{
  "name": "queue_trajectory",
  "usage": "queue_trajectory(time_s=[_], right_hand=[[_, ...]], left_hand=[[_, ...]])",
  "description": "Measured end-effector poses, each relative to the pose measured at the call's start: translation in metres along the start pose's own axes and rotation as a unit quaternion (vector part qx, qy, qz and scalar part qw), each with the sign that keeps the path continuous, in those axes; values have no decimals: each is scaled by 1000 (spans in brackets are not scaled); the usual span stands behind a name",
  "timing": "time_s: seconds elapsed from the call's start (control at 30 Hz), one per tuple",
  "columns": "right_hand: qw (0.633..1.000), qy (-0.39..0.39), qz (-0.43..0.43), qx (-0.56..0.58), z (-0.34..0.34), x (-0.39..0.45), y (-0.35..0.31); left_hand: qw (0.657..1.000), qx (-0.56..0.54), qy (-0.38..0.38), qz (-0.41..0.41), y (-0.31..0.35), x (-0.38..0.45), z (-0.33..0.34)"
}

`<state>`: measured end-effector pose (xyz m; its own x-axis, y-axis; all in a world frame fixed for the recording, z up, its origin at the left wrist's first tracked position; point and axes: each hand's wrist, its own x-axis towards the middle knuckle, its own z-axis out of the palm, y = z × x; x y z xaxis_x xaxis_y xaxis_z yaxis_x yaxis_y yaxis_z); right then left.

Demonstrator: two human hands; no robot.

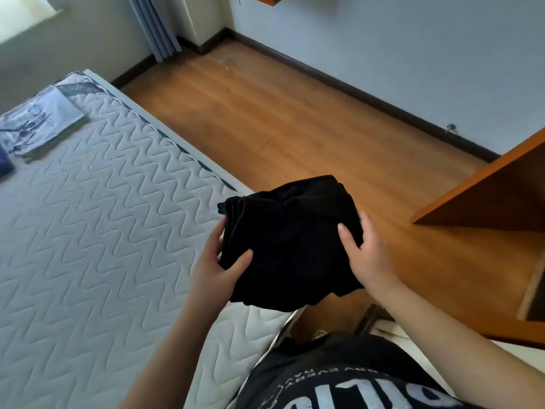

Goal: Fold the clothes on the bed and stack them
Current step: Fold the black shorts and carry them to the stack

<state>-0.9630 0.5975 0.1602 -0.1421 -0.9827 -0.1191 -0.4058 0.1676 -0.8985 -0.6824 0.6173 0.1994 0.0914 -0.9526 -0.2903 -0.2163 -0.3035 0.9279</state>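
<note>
- Fingers of both hands are mostly hidden under the folded black garment [290,246], held at frame centre over the mattress [97,231] corner.
- Left hand [219,264] grasps its left edge, thumb on top.
- Right hand [367,255] grasps its right edge.
- Upper left: a folded blue-grey stack [41,122] on the mattress, partly cut off.

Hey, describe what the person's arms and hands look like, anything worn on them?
Both forearms are bare up to the frame's edge: no sleeves, gloves, watch or bracelet show. The left hand and right hand carry no visible rings, and the nails look short and unpainted. The only clothing in view is a dark top with pale printed lettering on the chest.
</note>
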Motion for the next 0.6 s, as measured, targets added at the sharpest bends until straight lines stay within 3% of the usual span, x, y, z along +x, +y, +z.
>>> queue_trajectory(time_s=[0.23,0.6], right_hand=[[998,49,2,-43,-23,30,-5],[996,69,-24,-56,-86,161,23]], left_hand=[[998,-26,-54,21,18,48,27],[998,-41,-50,17,57,155,113]])
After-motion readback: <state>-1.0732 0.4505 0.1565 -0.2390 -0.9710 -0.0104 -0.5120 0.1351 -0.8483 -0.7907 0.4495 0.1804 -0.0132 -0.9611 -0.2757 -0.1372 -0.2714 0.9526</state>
